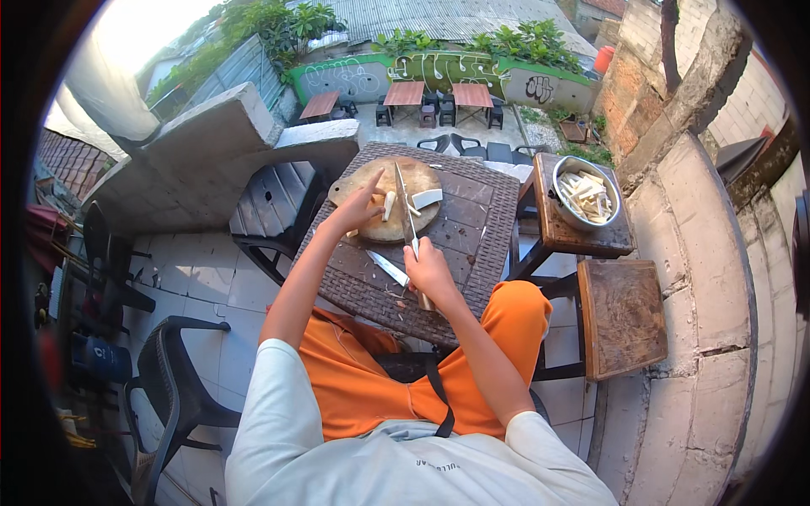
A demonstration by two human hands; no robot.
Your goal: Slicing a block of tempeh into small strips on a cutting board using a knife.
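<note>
My right hand [430, 269] grips the handle of a large knife [406, 212], whose long blade points away from me over a round wooden cutting board [357, 180]. To the left of the blade, my left hand [355, 205] is over the board with its fingers apart, its fingertips next to a peeled pale root piece [388, 207]. I cannot tell whether they touch it. A thick white root chunk [427, 198] and a thin stick [414, 210] lie right of the blade. A second, smaller knife [387, 267] lies on the brown woven table [471, 209], near my right hand.
At the right, a metal pot [585, 221] of cut pale sticks stands on a wooden stool [547, 171]. Another wooden stool [623, 319] is nearer me. Black plastic chairs [183, 386] stand at the left, and a low concrete wall [683, 316] runs along the right.
</note>
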